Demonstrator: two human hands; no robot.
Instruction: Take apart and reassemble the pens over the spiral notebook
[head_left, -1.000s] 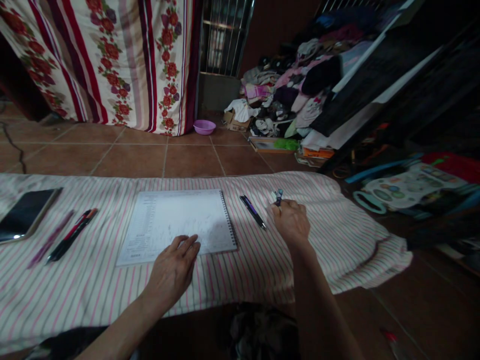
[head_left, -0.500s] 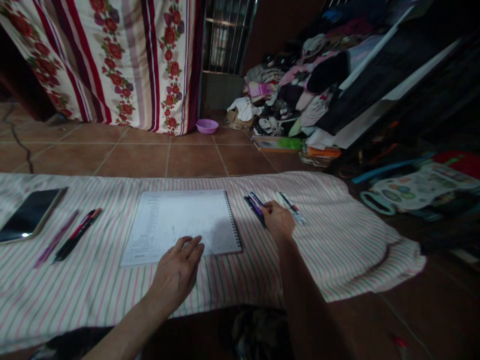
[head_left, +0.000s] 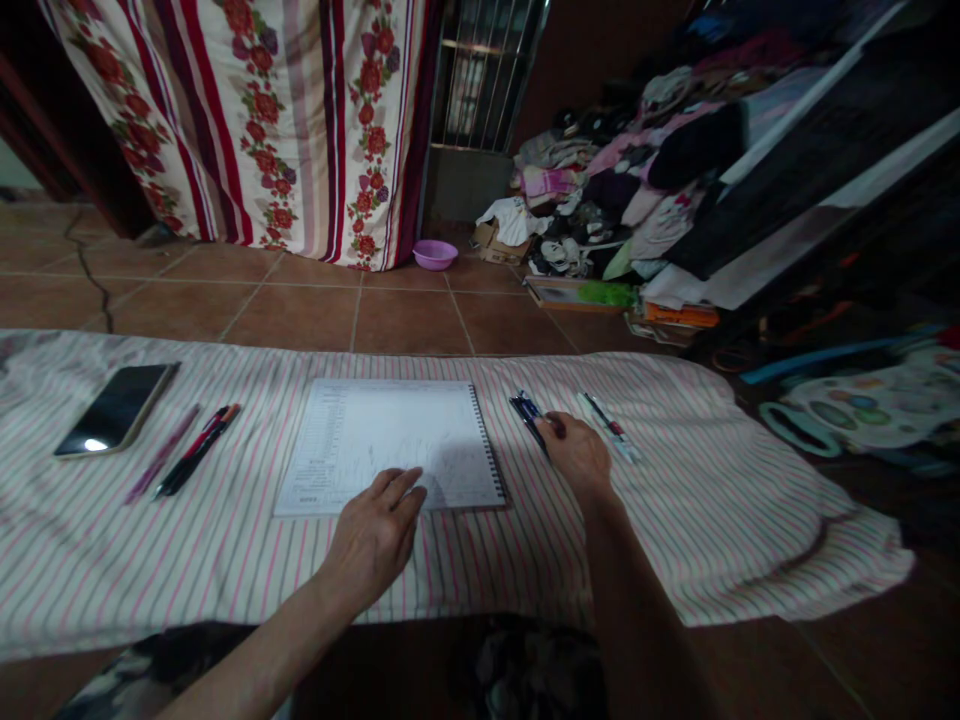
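A spiral notebook [head_left: 405, 430] lies on the striped cloth, its wire binding on the right side and faint marks on its lower half. My left hand [head_left: 381, 525] rests over its lower edge, palm down, fingers stretched out and holding nothing. To the right of the notebook, my right hand [head_left: 577, 455] is closed at a small group of dark pens [head_left: 529, 415], thumb and fingers pinched around a pen partly hidden by them. Just right of that hand lie pale pens [head_left: 609, 428], apart from it.
Left of the notebook are a purple pen [head_left: 163, 455], red and black pens [head_left: 196, 452] and a phone [head_left: 116, 410]. The striped cloth [head_left: 247, 560] ends before a tiled floor. Beyond are a floral curtain [head_left: 300, 130], a purple basin [head_left: 435, 254] and heaped clothes [head_left: 600, 180].
The whole view has shifted, so things sit further right in the picture. The fingers of my right hand have curled in more at the dark pens. My left hand stays at the notebook's edge.
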